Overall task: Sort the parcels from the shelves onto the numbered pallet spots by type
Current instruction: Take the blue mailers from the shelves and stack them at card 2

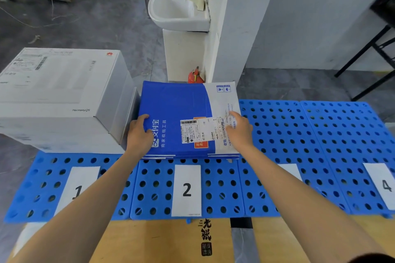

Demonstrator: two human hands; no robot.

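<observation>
A flat blue-and-white parcel (181, 102) with a shipping label lies on top of a thin stack of similar parcels on the blue perforated pallet (299, 134), behind the paper label "2" (187, 190). My left hand (140, 134) grips its left edge, thumb on top. My right hand (240, 130) holds its right edge, with one digit stretched over the white part. A large white box (59, 92) stands behind label "1" (79, 186). Label "4" (384, 186) is at the far right; my right arm partly covers the label (290, 170) between "2" and "4".
A white pedestal sink (177, 8) and a red fire extinguisher (195, 77) stand just behind the parcel by a white pillar. Black table legs (374, 60) are at the back right. A brown cardboard sheet (160, 241) lies in front of the pallet.
</observation>
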